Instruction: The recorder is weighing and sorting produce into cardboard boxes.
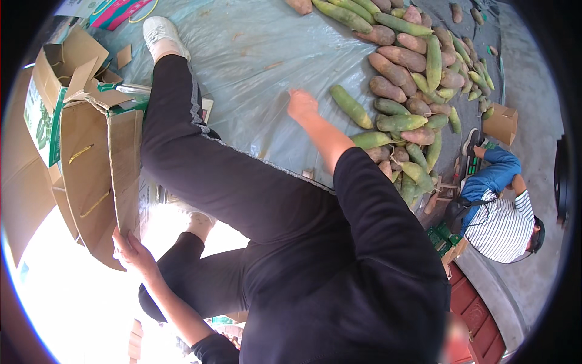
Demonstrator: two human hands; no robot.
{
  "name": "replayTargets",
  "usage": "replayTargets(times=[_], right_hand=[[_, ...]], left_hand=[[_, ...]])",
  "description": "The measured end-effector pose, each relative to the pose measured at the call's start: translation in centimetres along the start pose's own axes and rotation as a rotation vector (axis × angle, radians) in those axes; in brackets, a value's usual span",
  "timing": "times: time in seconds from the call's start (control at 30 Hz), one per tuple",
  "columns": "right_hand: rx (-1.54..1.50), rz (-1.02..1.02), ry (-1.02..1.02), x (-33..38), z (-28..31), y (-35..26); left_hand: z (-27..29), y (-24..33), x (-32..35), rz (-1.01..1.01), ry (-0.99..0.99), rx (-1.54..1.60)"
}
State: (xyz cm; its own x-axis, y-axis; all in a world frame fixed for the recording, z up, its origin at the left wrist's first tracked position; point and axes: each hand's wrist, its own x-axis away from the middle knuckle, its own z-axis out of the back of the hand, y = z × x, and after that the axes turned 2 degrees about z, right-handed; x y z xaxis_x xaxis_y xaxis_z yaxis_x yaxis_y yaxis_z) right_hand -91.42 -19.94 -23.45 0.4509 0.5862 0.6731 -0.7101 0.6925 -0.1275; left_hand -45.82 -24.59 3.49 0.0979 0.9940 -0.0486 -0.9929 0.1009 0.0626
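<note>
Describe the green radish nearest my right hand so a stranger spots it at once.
Find the vegetable heap on the right of the plastic sheet. At its left edge, near your right hand, a green radish lies slanted. Unlike its crowded neighbours, it juts out, bare sheet along both long sides.

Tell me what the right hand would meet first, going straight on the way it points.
From the right hand, the way looks free above the grey-blue plastic sheet; depth is unclear, so it might brush the sheet first.

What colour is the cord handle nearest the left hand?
The cord handle is yellow; head view.
</note>
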Motion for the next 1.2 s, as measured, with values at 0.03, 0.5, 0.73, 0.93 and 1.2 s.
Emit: replayTargets(times=[0.03,0.5,0.73,0.93,1.2], right_hand=[[-0.034,0.079,0.066,0.8,-0.3,0.2],[0.050,0.316,-0.419,11.2,-4.4,2.2],[0.074,0.426,-0.574,12.3,-4.5,1.6],[0.069,0.450,-0.616,12.3,-4.4,0.8],[0.111,0.421,0.382,7.2,-4.2,4.2]], left_hand=[[0.1,-0.1,0.1,0.002,0.000,-0.003],[0.1,-0.3,0.2,-0.023,-0.004,-0.004],[0.2,0.1,0.4,-0.021,0.000,-0.011],[0.3,0.1,0.5,0.013,-0.017,0.010],[0.0,0.2,0.1,-0.007,-0.019,0.065]])
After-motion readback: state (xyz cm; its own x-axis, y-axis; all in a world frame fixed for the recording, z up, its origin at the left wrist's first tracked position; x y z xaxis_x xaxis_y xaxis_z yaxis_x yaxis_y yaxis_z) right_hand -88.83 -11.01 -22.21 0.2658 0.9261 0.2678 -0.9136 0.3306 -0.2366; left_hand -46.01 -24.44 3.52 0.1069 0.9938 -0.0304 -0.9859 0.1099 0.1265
